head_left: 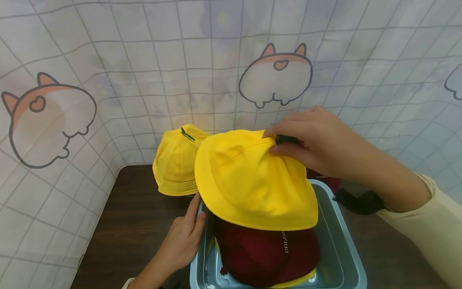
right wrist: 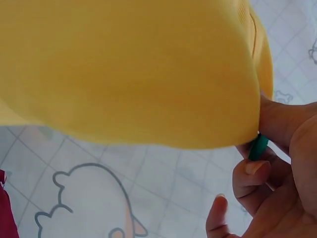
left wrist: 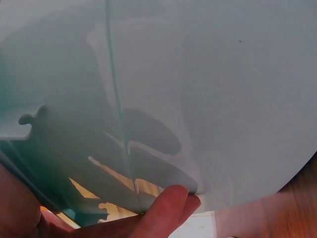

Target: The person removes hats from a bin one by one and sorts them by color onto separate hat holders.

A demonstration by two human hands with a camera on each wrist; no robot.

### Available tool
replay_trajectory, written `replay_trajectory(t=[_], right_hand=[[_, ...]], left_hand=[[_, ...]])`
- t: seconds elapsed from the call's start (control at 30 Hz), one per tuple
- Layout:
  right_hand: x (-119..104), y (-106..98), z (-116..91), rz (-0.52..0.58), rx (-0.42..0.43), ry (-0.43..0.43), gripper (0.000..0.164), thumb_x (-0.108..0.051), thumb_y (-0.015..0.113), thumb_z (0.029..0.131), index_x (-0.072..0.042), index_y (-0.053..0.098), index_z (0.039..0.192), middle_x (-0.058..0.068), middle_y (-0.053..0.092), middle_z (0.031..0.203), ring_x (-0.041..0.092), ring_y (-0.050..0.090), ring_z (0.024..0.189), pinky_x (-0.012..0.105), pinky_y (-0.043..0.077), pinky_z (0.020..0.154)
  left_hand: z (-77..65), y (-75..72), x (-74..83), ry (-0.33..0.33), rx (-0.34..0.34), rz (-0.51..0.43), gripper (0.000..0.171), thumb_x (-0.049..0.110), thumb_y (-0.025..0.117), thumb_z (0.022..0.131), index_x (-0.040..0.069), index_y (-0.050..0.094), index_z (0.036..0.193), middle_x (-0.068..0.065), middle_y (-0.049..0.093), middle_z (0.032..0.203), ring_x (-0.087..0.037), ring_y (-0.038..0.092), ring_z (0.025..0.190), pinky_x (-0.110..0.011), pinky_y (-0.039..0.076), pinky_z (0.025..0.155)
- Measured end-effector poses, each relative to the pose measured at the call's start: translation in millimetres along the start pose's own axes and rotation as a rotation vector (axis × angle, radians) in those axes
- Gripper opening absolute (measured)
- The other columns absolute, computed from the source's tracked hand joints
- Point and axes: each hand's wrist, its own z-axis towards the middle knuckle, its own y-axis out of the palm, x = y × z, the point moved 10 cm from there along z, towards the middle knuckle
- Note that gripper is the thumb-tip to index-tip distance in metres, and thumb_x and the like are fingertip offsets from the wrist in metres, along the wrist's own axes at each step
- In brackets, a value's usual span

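My right hand [head_left: 314, 138] pinches the crown of a yellow bucket hat [head_left: 252, 180] beside its green tab [right wrist: 258, 147], holding it tilted above a light blue plastic basin [head_left: 351, 253]. Inside the basin lies a dark maroon cap [head_left: 263, 257] with white lettering, partly covered by the raised hat. Some yellow fabric shows beneath that cap. At the basin's left side my left hand [head_left: 182, 239] grips the rim, thumb over the edge and fingers against the outer wall [left wrist: 223, 99]. Another yellow hat [head_left: 178, 160] with a green sprout stands behind the basin, on the left.
The basin stands on a dark wooden table [head_left: 108, 224]. Behind its right rear corner, another maroon item [head_left: 333, 182] with lettering is partly hidden. A white grid-patterned curtain [head_left: 155, 80] with cartoon animal prints encloses the back and sides.
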Motion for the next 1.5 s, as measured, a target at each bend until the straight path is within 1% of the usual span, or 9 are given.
replay_trajectory(t=[0.17, 0.27, 0.6, 0.73, 0.87, 1.07, 1.27, 1.43, 1.5], right_hand=[[12, 8, 13, -0.017, 0.012, 0.029, 0.02, -0.013, 0.077, 0.092, -0.011, 0.074, 0.112, -0.001, 0.076, 0.101, 0.013, 0.067, 0.079, 0.031, 0.057, 0.068], [20, 12, 19, -0.011, 0.033, 0.052, 0.019, -0.013, 0.076, 0.092, -0.009, 0.074, 0.11, 0.002, 0.076, 0.101, 0.016, 0.065, 0.079, 0.032, 0.055, 0.068], [54, 28, 39, -0.01, 0.024, 0.235, 0.024, -0.02, 0.073, 0.096, -0.005, 0.07, 0.114, 0.007, 0.073, 0.105, 0.023, 0.06, 0.087, 0.037, 0.055, 0.082], [61, 30, 51, -0.023, 0.07, 0.235, 0.025, -0.022, 0.072, 0.096, -0.005, 0.07, 0.114, 0.009, 0.073, 0.106, 0.025, 0.061, 0.089, 0.038, 0.055, 0.086], [71, 30, 65, -0.007, 0.118, 0.249, 0.026, -0.026, 0.07, 0.098, -0.004, 0.069, 0.113, 0.009, 0.072, 0.107, 0.025, 0.061, 0.092, 0.036, 0.054, 0.089], [82, 29, 85, 0.036, 0.171, 0.286, 0.027, -0.029, 0.065, 0.101, -0.005, 0.069, 0.112, 0.008, 0.071, 0.106, 0.023, 0.055, 0.089, 0.033, 0.047, 0.083], [85, 34, 106, 0.03, 0.207, 0.252, 0.028, -0.031, 0.064, 0.102, -0.006, 0.07, 0.112, 0.008, 0.07, 0.107, 0.022, 0.055, 0.087, 0.032, 0.043, 0.078], [87, 43, 121, 0.02, 0.219, 0.266, 0.026, -0.032, 0.065, 0.101, -0.01, 0.072, 0.113, 0.004, 0.072, 0.114, 0.019, 0.059, 0.093, 0.032, 0.045, 0.084], [88, 49, 126, 0.023, 0.21, 0.277, 0.026, -0.033, 0.066, 0.101, -0.012, 0.073, 0.114, 0.003, 0.072, 0.115, 0.018, 0.06, 0.096, 0.035, 0.045, 0.085]], left_hand=[[0.9, 1.6, -4.5, -0.036, -0.009, 0.002, 0.059, 0.031, 0.039, 0.112, 0.035, 0.011, 0.164, 0.009, 0.037, 0.05, -0.007, 0.031, 0.039, -0.026, 0.038, 0.05], [0.7, 2.1, -5.2, -0.038, -0.012, 0.001, 0.058, 0.031, 0.038, 0.112, 0.034, 0.012, 0.164, 0.009, 0.036, 0.051, -0.006, 0.03, 0.04, -0.026, 0.038, 0.05], [0.6, 0.7, -3.1, -0.032, -0.01, -0.001, 0.062, 0.025, 0.041, 0.112, 0.037, 0.009, 0.164, 0.009, 0.037, 0.052, -0.006, 0.03, 0.04, -0.026, 0.036, 0.048], [-0.1, 0.0, -3.7, -0.044, -0.012, 0.005, 0.061, 0.025, 0.041, 0.112, 0.034, 0.012, 0.165, 0.008, 0.037, 0.053, -0.007, 0.031, 0.041, -0.027, 0.037, 0.049], [-0.1, -0.2, -4.5, -0.043, -0.008, 0.008, 0.061, 0.026, 0.042, 0.112, 0.036, 0.012, 0.164, 0.009, 0.037, 0.053, -0.007, 0.031, 0.041, -0.027, 0.037, 0.049], [-0.6, 0.7, -5.2, -0.038, -0.005, -0.008, 0.062, 0.027, 0.042, 0.111, 0.041, 0.011, 0.163, 0.009, 0.037, 0.054, -0.008, 0.034, 0.041, -0.025, 0.037, 0.048], [-1.1, 0.1, -4.9, -0.05, -0.002, -0.037, 0.062, 0.024, 0.044, 0.111, 0.036, 0.015, 0.164, 0.006, 0.04, 0.058, -0.011, 0.04, 0.043, -0.027, 0.044, 0.052], [-1.3, -0.3, -3.2, -0.045, -0.006, -0.062, 0.06, 0.025, 0.044, 0.111, 0.033, 0.017, 0.164, 0.004, 0.041, 0.061, -0.012, 0.045, 0.045, -0.027, 0.047, 0.054], [-1.3, -0.5, -2.2, -0.039, -0.006, -0.07, 0.06, 0.024, 0.044, 0.111, 0.031, 0.018, 0.165, 0.003, 0.043, 0.062, -0.01, 0.05, 0.049, -0.026, 0.049, 0.057]])
